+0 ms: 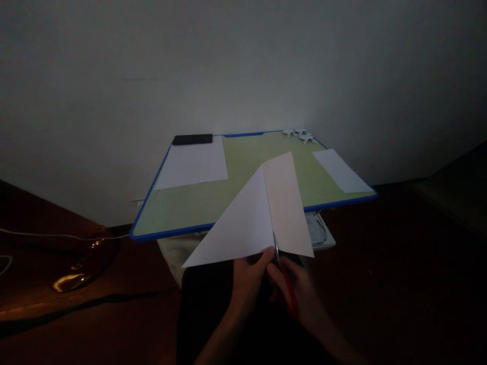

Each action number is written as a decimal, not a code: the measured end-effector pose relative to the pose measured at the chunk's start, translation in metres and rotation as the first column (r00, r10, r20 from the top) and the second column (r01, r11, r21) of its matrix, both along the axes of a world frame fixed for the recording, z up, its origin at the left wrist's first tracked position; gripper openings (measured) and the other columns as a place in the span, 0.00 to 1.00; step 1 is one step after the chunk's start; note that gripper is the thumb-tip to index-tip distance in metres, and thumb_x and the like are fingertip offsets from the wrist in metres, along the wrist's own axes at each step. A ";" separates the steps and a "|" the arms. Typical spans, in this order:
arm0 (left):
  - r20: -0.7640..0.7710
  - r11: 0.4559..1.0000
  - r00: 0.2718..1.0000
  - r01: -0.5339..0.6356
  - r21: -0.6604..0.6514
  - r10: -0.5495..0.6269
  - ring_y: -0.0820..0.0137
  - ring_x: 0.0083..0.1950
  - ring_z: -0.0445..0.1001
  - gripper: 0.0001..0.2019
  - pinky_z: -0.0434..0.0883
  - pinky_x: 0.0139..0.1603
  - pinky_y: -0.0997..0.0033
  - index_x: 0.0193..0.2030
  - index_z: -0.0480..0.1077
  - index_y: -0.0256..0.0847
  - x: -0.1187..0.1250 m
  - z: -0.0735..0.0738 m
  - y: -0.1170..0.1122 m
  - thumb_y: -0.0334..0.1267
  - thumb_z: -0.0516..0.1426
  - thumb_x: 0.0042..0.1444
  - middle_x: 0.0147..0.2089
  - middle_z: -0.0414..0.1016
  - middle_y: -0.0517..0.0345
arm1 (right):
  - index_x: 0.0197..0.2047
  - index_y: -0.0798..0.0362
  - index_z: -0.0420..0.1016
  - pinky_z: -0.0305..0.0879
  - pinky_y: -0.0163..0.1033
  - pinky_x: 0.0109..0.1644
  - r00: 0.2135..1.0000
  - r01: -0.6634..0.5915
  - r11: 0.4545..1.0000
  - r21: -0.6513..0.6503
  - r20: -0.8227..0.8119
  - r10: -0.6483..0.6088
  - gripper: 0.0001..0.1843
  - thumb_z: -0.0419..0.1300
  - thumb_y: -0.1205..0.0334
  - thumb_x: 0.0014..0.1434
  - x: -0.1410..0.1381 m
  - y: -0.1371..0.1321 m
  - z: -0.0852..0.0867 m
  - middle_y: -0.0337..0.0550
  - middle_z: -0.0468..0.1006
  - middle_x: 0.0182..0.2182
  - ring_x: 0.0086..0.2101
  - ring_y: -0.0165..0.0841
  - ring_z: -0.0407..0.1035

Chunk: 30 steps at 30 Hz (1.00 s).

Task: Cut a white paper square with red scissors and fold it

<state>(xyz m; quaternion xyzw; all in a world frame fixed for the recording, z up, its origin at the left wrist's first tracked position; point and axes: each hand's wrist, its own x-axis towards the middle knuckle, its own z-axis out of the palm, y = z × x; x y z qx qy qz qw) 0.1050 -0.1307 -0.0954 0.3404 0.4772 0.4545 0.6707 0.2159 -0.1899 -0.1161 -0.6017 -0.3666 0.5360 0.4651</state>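
A folded sheet of white paper is held up in front of the table, with a triangular part on the left and a strip on the right. My left hand pinches its lower edge, thumb on top. In my right hand is a pair of scissors with red handles. Their blades meet the paper's lower edge, at the line between triangle and strip. How far the blades are apart is too dark to make out.
The light green table has a blue rim. On it lie a sheet of paper under a dark flat object, a paper strip at the right, and several small paper pieces at the back. A wall stands behind.
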 end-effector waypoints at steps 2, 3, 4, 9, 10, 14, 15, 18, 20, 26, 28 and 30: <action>0.003 1.000 1.000 0.008 -0.010 -0.008 0.63 0.32 0.82 0.18 0.76 0.30 0.71 0.40 0.82 0.33 0.001 0.001 -0.001 0.45 0.73 0.48 0.35 0.86 0.47 | 0.39 0.54 0.76 0.63 0.34 0.25 1.000 0.008 1.000 0.009 0.022 -0.008 0.27 0.64 0.34 0.64 -0.001 -0.001 0.005 0.35 0.75 0.24 0.22 0.29 0.68; 0.004 1.000 1.000 0.011 -0.014 -0.011 0.64 0.30 0.81 0.19 0.75 0.28 0.72 0.39 0.82 0.32 0.002 0.001 -0.001 0.46 0.73 0.48 0.34 0.85 0.48 | 0.39 0.54 0.76 0.63 0.34 0.25 1.000 0.009 1.000 0.010 0.024 -0.009 0.27 0.64 0.34 0.65 -0.001 -0.001 0.006 0.35 0.75 0.24 0.22 0.29 0.68; 0.006 1.000 1.000 0.012 -0.018 -0.011 0.65 0.28 0.80 0.19 0.74 0.26 0.73 0.39 0.81 0.32 0.002 0.001 -0.001 0.46 0.73 0.48 0.32 0.84 0.48 | 0.39 0.54 0.76 0.64 0.34 0.25 1.000 0.009 1.000 0.011 0.020 -0.009 0.27 0.64 0.34 0.65 -0.002 -0.001 0.007 0.35 0.75 0.24 0.22 0.28 0.68; 0.011 1.000 1.000 -0.002 -0.028 0.002 0.69 0.25 0.76 0.19 0.73 0.26 0.74 0.34 0.80 0.33 0.005 0.001 -0.001 0.48 0.74 0.47 0.28 0.82 0.52 | 0.41 0.54 0.77 0.65 0.32 0.23 1.000 0.024 1.000 0.010 0.012 -0.024 0.27 0.65 0.34 0.63 -0.002 -0.001 0.005 0.35 0.74 0.24 0.21 0.28 0.67; 0.012 1.000 1.000 0.000 -0.030 0.001 0.70 0.25 0.76 0.19 0.73 0.26 0.74 0.32 0.79 0.33 0.005 0.001 0.000 0.49 0.74 0.47 0.27 0.81 0.53 | 0.41 0.54 0.76 0.64 0.32 0.22 1.000 0.023 1.000 0.009 0.013 -0.023 0.28 0.65 0.34 0.63 -0.002 -0.001 0.004 0.35 0.74 0.24 0.20 0.28 0.67; 0.012 1.000 1.000 0.003 -0.029 -0.002 0.72 0.21 0.72 0.20 0.69 0.22 0.76 0.31 0.78 0.34 0.006 -0.001 0.000 0.50 0.73 0.47 0.25 0.79 0.56 | 0.40 0.54 0.77 0.65 0.32 0.21 0.999 0.033 0.999 0.010 0.001 -0.033 0.29 0.63 0.32 0.63 -0.003 -0.001 0.004 0.35 0.75 0.24 0.20 0.28 0.68; 0.011 1.000 1.000 0.005 -0.029 -0.005 0.72 0.20 0.72 0.20 0.68 0.20 0.76 0.31 0.78 0.34 0.006 -0.001 -0.001 0.50 0.73 0.47 0.24 0.78 0.57 | 0.41 0.54 0.77 0.66 0.32 0.22 0.999 0.038 0.999 0.008 0.009 -0.038 0.30 0.63 0.32 0.63 -0.003 -0.001 0.005 0.36 0.75 0.24 0.20 0.28 0.68; 0.010 1.000 1.000 0.008 -0.021 -0.008 0.73 0.19 0.70 0.20 0.66 0.20 0.76 0.29 0.77 0.35 0.006 -0.001 -0.001 0.51 0.73 0.48 0.21 0.76 0.59 | 0.42 0.55 0.79 0.66 0.32 0.21 0.997 0.049 0.999 0.016 0.054 -0.050 0.31 0.65 0.31 0.61 -0.004 -0.002 0.008 0.36 0.76 0.23 0.19 0.29 0.68; 0.000 1.000 1.000 -0.009 -0.003 0.009 0.71 0.21 0.73 0.18 0.69 0.23 0.75 0.29 0.77 0.35 0.006 0.000 -0.001 0.49 0.73 0.48 0.23 0.77 0.57 | 0.44 0.55 0.80 0.65 0.32 0.20 0.996 0.052 0.998 0.025 0.067 -0.054 0.32 0.65 0.31 0.60 -0.004 -0.003 0.010 0.36 0.75 0.21 0.19 0.29 0.68; -0.031 1.000 0.999 -0.031 0.000 0.031 0.67 0.27 0.78 0.17 0.73 0.29 0.73 0.28 0.79 0.35 0.005 0.003 0.000 0.47 0.74 0.46 0.26 0.81 0.53 | 0.45 0.55 0.82 0.63 0.33 0.20 0.994 0.051 0.996 0.069 0.095 -0.057 0.32 0.64 0.31 0.61 -0.004 -0.004 0.010 0.36 0.75 0.20 0.18 0.29 0.67; -0.034 0.999 0.999 -0.033 0.005 0.034 0.67 0.27 0.79 0.17 0.74 0.30 0.72 0.28 0.79 0.34 0.005 0.003 0.000 0.47 0.74 0.46 0.27 0.82 0.53 | 0.43 0.55 0.82 0.63 0.33 0.20 0.994 0.056 0.996 0.073 0.089 -0.063 0.33 0.64 0.30 0.60 -0.004 -0.003 0.010 0.36 0.74 0.20 0.18 0.29 0.66; -0.032 0.999 0.999 -0.034 0.018 0.035 0.67 0.27 0.79 0.17 0.75 0.30 0.72 0.30 0.80 0.34 0.005 0.003 0.000 0.47 0.74 0.46 0.27 0.82 0.53 | 0.42 0.56 0.82 0.63 0.33 0.20 0.995 0.056 0.996 0.068 0.084 -0.062 0.34 0.65 0.28 0.59 -0.004 -0.002 0.012 0.38 0.76 0.21 0.18 0.29 0.67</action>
